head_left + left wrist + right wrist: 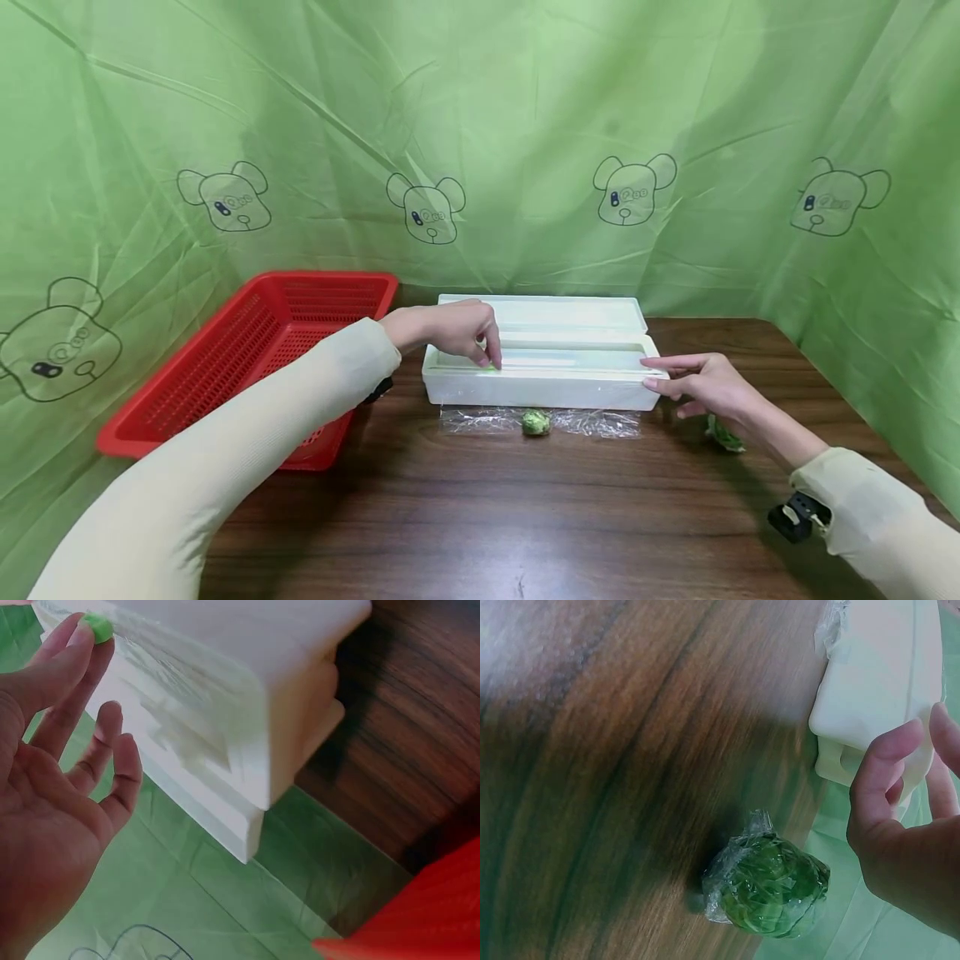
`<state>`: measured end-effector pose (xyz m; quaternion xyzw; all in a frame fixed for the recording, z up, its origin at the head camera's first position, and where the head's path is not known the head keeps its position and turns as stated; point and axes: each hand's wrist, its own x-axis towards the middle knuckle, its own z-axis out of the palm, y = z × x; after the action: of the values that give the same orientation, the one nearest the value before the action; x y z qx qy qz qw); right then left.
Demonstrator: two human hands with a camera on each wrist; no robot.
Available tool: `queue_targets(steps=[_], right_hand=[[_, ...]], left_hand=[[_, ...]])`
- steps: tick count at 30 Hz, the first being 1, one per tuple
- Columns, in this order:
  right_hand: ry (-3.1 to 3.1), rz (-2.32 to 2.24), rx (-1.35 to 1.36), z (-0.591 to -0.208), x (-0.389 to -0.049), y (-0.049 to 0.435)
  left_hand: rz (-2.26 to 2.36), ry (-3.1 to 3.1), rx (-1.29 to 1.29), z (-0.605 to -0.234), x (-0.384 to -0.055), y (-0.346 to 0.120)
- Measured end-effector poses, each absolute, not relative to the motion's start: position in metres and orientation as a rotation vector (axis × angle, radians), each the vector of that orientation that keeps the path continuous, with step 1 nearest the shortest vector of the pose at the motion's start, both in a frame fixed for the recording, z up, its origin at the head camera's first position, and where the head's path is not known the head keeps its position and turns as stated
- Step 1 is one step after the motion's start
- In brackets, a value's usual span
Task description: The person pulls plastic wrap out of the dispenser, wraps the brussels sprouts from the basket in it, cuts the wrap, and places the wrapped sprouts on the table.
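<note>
A long white cling film dispenser box (540, 390) lies across the table with its lid (570, 315) tipped back. At the front edge of its top, my left hand (461, 329) pinches a small green slide cutter (97, 628) between thumb and fingertips. My right hand (708, 387) holds the box's right front corner between thumb and forefinger. A strip of clear cling film (480, 421) extends from under the box's front onto the table. On that strip sits a small round green leafy vegetable (536, 422). Below my right hand lies another green leafy vegetable wrapped in film (769, 889).
To the left stands a red perforated plastic basket (262, 333), partly covered by my left sleeve. The dark wooden table (480, 517) meets green fabric walls (525, 100) at the back and sides.
</note>
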<state>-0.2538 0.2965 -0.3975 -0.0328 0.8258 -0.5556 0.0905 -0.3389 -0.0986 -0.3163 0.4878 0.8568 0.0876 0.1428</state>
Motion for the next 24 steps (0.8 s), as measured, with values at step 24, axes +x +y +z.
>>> queue_targets(steps=[24], right_hand=[[2.456, -1.622, -0.093, -0.397, -0.255, 0.297]], left_hand=[[0.267, 2.51, 1.283, -0.314, -0.338, -0.136]])
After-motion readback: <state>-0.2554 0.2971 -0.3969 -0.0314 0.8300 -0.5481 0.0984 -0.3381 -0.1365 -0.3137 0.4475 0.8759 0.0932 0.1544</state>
